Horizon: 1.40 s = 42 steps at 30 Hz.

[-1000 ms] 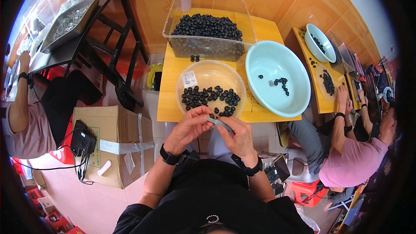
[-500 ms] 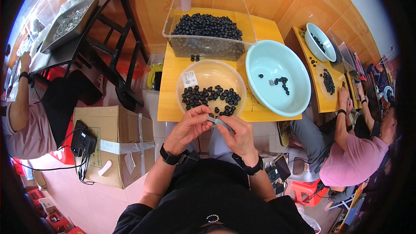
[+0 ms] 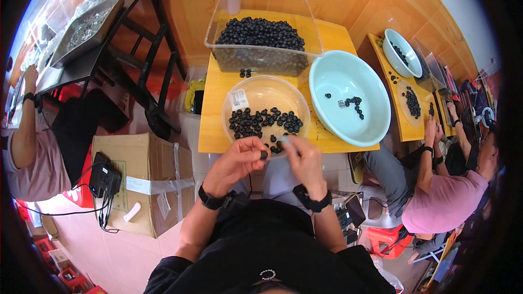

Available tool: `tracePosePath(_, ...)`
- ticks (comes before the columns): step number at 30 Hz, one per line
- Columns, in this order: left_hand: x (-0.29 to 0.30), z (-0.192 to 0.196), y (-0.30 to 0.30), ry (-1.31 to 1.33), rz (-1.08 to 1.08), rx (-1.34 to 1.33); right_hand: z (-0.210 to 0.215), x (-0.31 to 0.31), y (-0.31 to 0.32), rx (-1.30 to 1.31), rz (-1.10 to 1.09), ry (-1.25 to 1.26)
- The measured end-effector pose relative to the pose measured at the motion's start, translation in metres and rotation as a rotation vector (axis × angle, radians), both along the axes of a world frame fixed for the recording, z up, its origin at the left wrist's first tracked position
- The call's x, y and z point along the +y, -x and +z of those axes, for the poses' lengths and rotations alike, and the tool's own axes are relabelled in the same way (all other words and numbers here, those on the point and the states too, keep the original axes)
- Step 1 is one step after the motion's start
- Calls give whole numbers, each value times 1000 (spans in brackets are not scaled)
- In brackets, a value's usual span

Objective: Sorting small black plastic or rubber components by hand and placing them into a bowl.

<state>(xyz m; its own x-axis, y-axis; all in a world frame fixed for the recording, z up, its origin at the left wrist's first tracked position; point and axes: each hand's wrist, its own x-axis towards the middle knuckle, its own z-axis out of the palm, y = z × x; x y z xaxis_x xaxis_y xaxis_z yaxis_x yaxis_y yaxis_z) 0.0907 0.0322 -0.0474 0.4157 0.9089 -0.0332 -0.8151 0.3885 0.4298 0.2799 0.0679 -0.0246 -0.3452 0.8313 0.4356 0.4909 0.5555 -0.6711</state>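
My left hand [image 3: 238, 160] pinches a small black round piece [image 3: 263, 154] at its fingertips, just below the rim of a clear round bowl [image 3: 238, 110] holding several black pieces. My right hand [image 3: 305, 161] is close beside it, fingers curled around a small pale thing that I cannot make out. Both hands hover over my lap at the near edge of the yellow table [image 3: 210, 130]. Each wrist wears a black band.
A clear bin [image 3: 261, 32] heaped with black pieces stands at the table's far side, a pale green basin [image 3: 376, 114] with a few pieces at the right. A cardboard box [image 3: 143, 179] sits on the floor at my left. Other people work at either side.
My hands have drawn slightly apart and the left now shows a black piece at its fingertips; the pale thing between them a second ago sits in the right hand.
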Motion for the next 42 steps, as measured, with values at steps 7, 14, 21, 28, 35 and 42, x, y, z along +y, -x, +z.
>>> tracePosePath(7,-1,3,-1,43,32,9,16,3,-11,73,-60,294)
tracePosePath(14,-1,9,-2,75,22,13,32,-10,7,424,176,662)
tracePosePath(21,-1,5,-4,53,24,123,24,-9,13,527,212,767)
tracePosePath(28,-5,2,-9,41,40,117,25,-17,12,503,221,800)
tracePosePath(35,0,8,-19,33,49,370,19,-11,-6,474,96,783)
tracePosePath(42,26,-19,2,-55,370,922,58,44,-58,463,-391,193)
